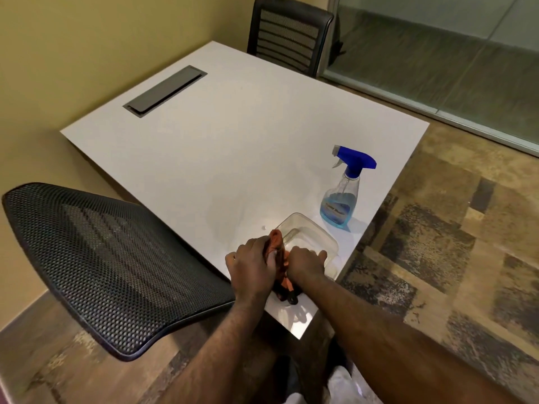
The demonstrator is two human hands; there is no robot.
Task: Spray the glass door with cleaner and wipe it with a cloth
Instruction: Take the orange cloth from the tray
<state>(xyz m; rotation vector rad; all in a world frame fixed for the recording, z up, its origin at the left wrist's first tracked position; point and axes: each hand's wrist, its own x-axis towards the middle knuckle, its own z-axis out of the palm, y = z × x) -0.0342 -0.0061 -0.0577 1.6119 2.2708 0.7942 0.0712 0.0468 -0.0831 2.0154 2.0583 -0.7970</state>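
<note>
An orange cloth (pixel 276 243) is bunched up between both hands at the near corner of the white desk (pixel 233 147). The left hand (pixel 253 265) is closed around the upper part of it, and the right hand (pixel 306 263) is curled shut on the lower part, so the cloth is squeezed between the two, with a dark bit of it seen hanging out below the wrists. A clear plastic container (pixel 309 237) is sat right behind the hands, touched by the right hand's knuckles. The spray bottle (pixel 341 196), blue trigger top and blue liquid about a third full, is stood upright a little beyond and to the right of the hands, untouched. The glass door (pixel 437 53) is seen well off past the desk, up and to the right. A black mesh chair (pixel 110 266) is tucked just left of the left hand.
</note>
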